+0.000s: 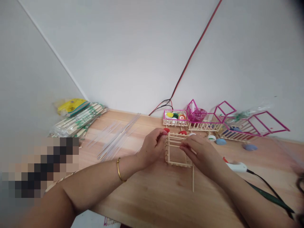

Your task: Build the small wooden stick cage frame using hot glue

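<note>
Your left hand [153, 147] pinches the upper left rail of the stick frame [177, 163], which stands on the wooden table [147, 196] between your two wrists. Your right hand [201, 153] closes on the frame's right side, fingers together, though the view leaves it unclear whether it also grips a thin stick. A loose stick [193, 180] lies just in front of the frame, a glue gun [237, 167] lies to its right, clear glue rods [118, 139] to its left, and pink-edged stick models [213, 122] behind it.
</note>
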Demonstrator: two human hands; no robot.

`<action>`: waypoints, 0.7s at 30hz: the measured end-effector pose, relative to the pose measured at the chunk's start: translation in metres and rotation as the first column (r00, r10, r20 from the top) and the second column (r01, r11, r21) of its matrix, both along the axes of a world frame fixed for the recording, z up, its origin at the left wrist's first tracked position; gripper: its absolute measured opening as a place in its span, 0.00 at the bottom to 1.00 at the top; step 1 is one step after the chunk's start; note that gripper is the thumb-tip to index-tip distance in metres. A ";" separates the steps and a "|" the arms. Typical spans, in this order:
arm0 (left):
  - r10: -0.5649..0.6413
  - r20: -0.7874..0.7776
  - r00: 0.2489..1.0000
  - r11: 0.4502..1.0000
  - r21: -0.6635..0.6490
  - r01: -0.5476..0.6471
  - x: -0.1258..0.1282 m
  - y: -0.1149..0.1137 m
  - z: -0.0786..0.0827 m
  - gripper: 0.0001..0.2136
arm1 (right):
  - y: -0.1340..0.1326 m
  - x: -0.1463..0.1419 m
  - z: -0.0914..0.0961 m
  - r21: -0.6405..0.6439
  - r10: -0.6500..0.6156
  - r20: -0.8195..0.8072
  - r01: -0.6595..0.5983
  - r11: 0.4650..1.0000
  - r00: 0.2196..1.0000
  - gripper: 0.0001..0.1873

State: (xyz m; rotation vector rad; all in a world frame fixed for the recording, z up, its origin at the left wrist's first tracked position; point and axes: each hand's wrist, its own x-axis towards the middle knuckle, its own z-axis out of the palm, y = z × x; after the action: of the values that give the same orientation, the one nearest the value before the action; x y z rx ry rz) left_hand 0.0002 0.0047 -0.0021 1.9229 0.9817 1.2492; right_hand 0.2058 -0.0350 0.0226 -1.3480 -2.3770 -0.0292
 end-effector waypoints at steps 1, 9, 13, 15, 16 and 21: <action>0.000 -0.001 1.000 1.000 -0.002 0.000 0.000 0.000 0.000 0.06 | 0.000 0.000 0.000 0.001 -0.003 0.001 0.003 1.000 1.000 0.09; -0.036 -0.005 0.999 0.997 -0.070 0.036 0.001 -0.003 0.002 0.05 | -0.006 0.003 0.010 0.003 -0.013 -0.090 0.014 1.000 0.996 0.07; -0.035 0.012 0.999 0.992 -0.118 0.037 0.002 -0.004 0.004 0.04 | -0.014 0.019 0.023 -0.014 -0.145 -0.203 0.145 0.989 0.968 0.08; -0.039 0.019 0.999 0.989 -0.145 0.041 0.003 -0.005 0.005 0.04 | -0.017 0.027 0.025 -0.064 -0.196 -0.227 0.186 0.980 0.954 0.09; -0.041 0.024 0.999 0.986 -0.161 0.044 0.004 -0.005 0.006 0.04 | -0.018 0.029 0.024 -0.101 -0.210 -0.229 0.191 0.976 0.951 0.09; -0.052 0.059 0.997 0.970 -0.236 0.064 0.006 -0.007 0.009 0.03 | -0.018 0.032 0.019 -0.357 -0.266 -0.208 0.180 0.917 0.941 0.08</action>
State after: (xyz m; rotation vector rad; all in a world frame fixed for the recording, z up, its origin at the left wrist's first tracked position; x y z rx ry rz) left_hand 0.0062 -0.0024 0.0065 1.7128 0.9932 1.0895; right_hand 0.2377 -0.0528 0.0413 -1.6636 -2.0635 0.4740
